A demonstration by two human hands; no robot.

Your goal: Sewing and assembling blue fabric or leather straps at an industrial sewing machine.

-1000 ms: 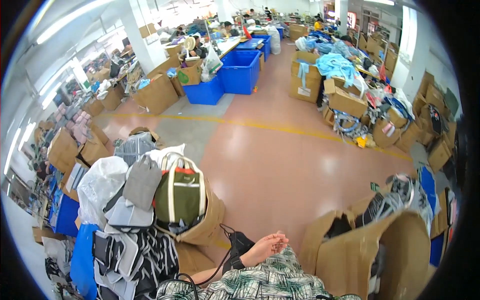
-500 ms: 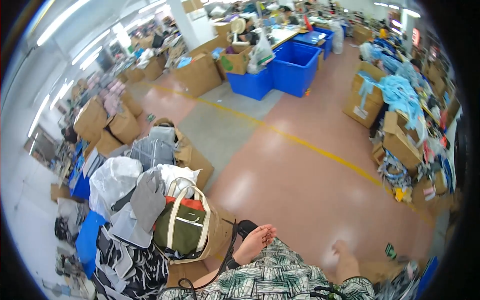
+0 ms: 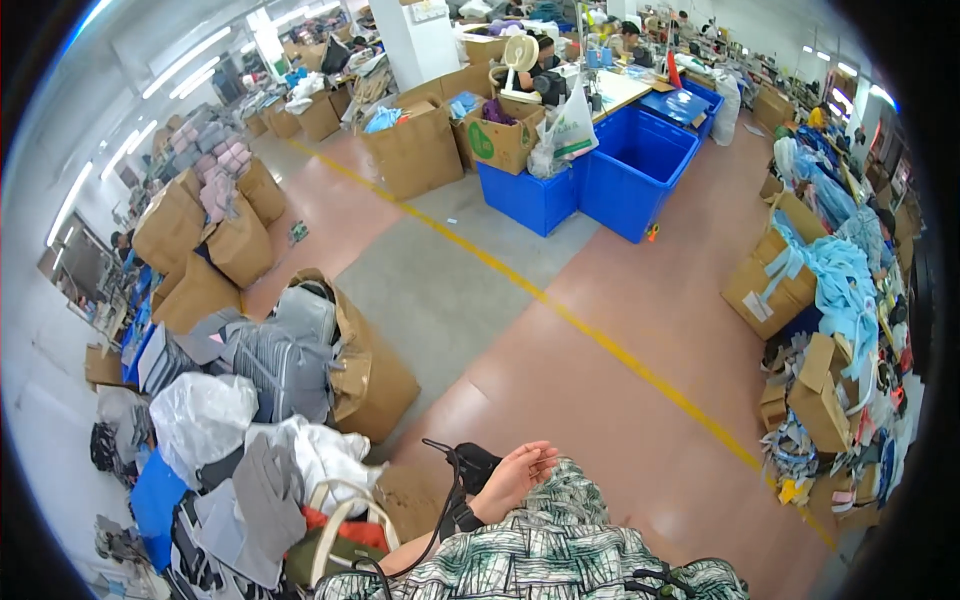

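My left hand (image 3: 515, 478) is held in front of my patterned clothing (image 3: 540, 555), its fingers loosely bent and nothing visible in them. A dark band (image 3: 462, 515) circles that wrist, and a thin black cord (image 3: 447, 500) loops beside the forearm. Just behind the hand shows a black object (image 3: 476, 465) whose kind I cannot make out. Left of my forearm is a green and red tote bag (image 3: 345, 548) with cream handles, partly cut off by the lower edge. My right hand is out of view.
Grey bags (image 3: 285, 365) and an open carton (image 3: 372, 375) stand at left, near white plastic bags (image 3: 203, 425). Blue bins (image 3: 635, 175) stand ahead. Cartons with light-blue fabric (image 3: 840, 285) line the right side. A yellow line (image 3: 600, 340) crosses the floor.
The view has shifted forward: the tote bag has slid toward the lower edge, and the blue bins look nearer. My right hand has dropped out of view; the left keeps its pose.
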